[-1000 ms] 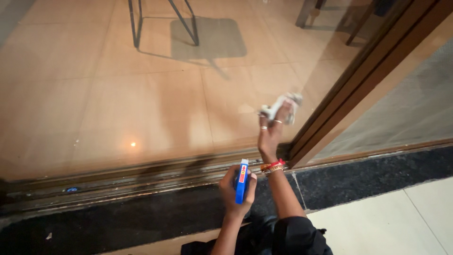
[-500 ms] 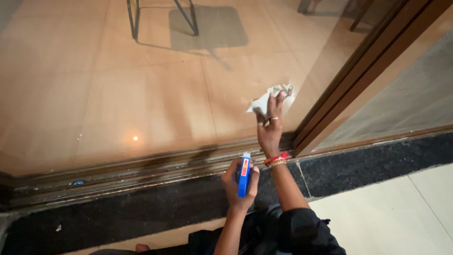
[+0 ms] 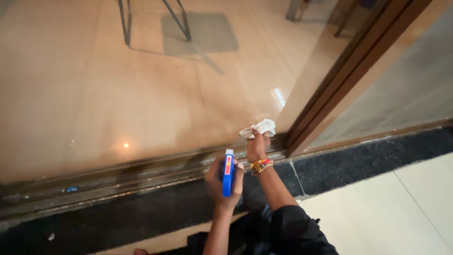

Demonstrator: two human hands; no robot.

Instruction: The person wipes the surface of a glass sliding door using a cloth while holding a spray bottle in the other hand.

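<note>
My right hand presses a crumpled white cloth against the bottom of a large glass door pane, just above the door track and left of the brown frame post. It wears rings and red and gold bangles at the wrist. My left hand holds a blue spray bottle upright, low in front of the track, a little left of the right forearm.
A dusty metal sliding track runs along the pane's base, above a dark stone threshold. Pale floor tiles lie at right. Beyond the glass stand metal chair legs on tan tiles. A mesh screen panel is at right.
My right hand has slid the cloth down the glass from mid-pane to the bottom edge by the track. The left hand with the bottle has shifted slightly left.
</note>
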